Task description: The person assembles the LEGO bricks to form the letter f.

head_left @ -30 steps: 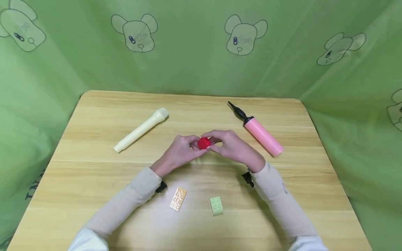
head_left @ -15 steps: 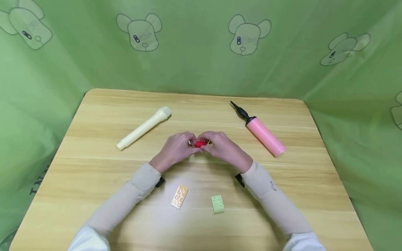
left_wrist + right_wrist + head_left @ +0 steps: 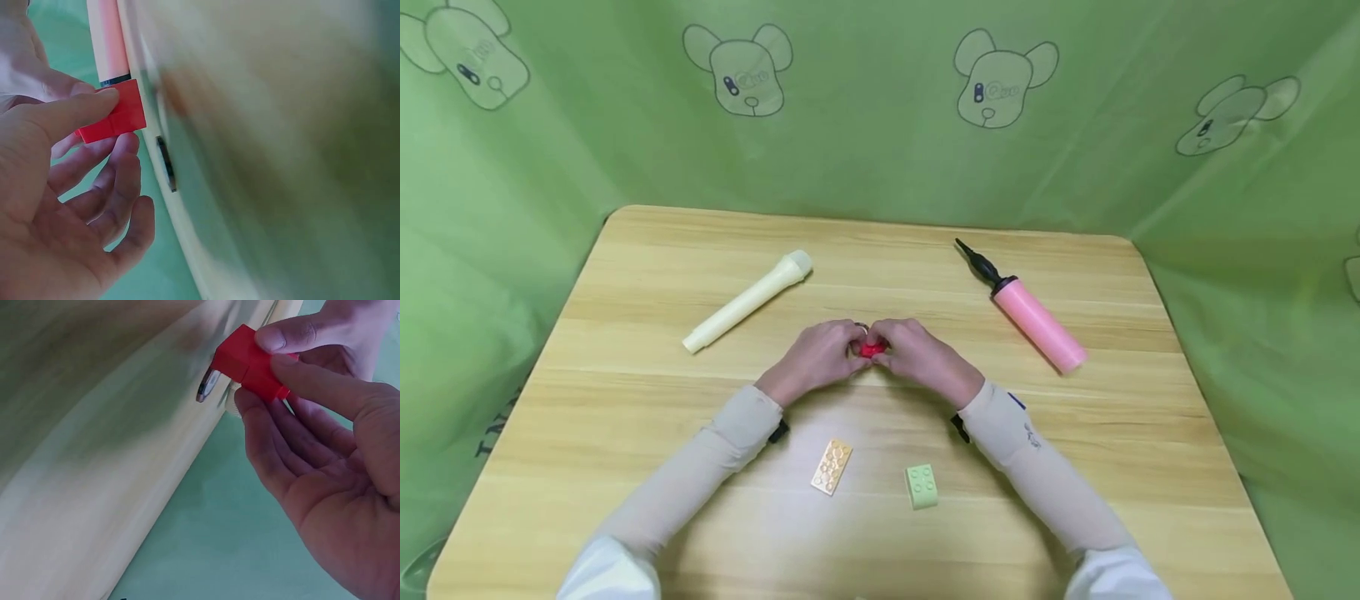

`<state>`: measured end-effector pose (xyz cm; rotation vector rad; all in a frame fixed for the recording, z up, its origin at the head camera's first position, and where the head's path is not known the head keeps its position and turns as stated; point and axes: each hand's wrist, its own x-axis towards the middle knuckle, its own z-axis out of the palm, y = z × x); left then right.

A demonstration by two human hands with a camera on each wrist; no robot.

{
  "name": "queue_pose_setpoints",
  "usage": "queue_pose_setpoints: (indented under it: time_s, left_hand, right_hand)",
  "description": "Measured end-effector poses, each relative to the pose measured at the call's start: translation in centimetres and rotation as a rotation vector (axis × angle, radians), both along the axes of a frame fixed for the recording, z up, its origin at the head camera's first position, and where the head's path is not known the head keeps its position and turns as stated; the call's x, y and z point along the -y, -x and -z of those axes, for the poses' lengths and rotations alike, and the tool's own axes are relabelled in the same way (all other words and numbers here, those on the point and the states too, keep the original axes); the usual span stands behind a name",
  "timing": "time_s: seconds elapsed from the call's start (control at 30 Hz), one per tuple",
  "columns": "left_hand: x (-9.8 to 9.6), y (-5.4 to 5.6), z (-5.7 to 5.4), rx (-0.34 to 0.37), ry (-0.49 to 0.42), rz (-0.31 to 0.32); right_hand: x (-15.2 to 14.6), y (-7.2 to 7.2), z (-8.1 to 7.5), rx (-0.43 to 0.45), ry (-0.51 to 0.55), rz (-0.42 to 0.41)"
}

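Observation:
A small red toy block [image 3: 872,350] is between my two hands over the middle of the table. It has flat, angular faces and a seam across it; whether it is one piece or two joined, I cannot tell. My left hand [image 3: 822,353] pinches one end between thumb and fingers. The other end is pinched by my right hand [image 3: 923,358]. In the right wrist view both thumbs press the red block [image 3: 250,362] from above, fingers beneath. A dark-rimmed ring-like item [image 3: 208,385] lies just behind it; the hands hide most of it in the head view.
An orange studded plate [image 3: 832,467] and a light green studded brick [image 3: 922,486] lie nearer me. A cream toy microphone [image 3: 748,302] lies back left, a pink hand pump [image 3: 1037,323] with black nozzle back right. Green curtain [image 3: 880,125] encloses the table [image 3: 625,417].
My hands have drawn closer together, the right one shifting left. The red block has turned and is more covered by fingers. The head view has shifted slightly.

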<state>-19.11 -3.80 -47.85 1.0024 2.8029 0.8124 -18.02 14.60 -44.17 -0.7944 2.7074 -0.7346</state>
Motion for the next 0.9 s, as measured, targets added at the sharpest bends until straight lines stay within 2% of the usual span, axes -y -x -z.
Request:
queue_pose_setpoints:
  time_s: [0.2,0.43,0.5,0.57,0.63,0.7,0.77,0.83,0.9]
  left_hand:
    - [0.0,0.3,0.2,0.032,0.039,-0.008]
    - [0.1,0.5,0.0,0.078,0.049,-0.010]
    - [0.1,0.7,-0.1,0.087,0.048,-0.013]
    - [0.1,0.9,-0.2,0.088,0.044,-0.019]
    - [0.1,0.9,-0.3,0.094,0.043,-0.028]
    - [0.1,0.6,-0.3,0.109,0.055,-0.036]
    - [0.3,0.1,-0.2,0.148,0.081,-0.041]
    - [0.6,-0.2,-0.2,0.192,0.109,-0.040]
    - [0.9,-0.2,-0.3,0.221,0.112,-0.025]
  right_hand:
    - [-0.1,0.3,0.6,-0.036,0.016,-0.046]
    - [-0.1,0.5,0.7,-0.052,0.020,-0.061]
    - [-0.1,0.4,0.6,-0.102,-0.015,-0.069]
    - [-0.2,0.0,0.1,-0.196,-0.042,-0.083]
    - [-0.2,-1.1,-0.6,-0.310,-0.046,-0.123]
    - [-0.1,-3.0,-1.2,-0.380,-0.047,-0.182]
    - [0.3,-5.2,-1.5,-0.364,-0.034,-0.284]
    - [0.7,-7.2,-1.3,-0.299,-0.060,-0.392]
    - [1.1,-8.4,-0.8,-0.226,-0.094,-0.474]
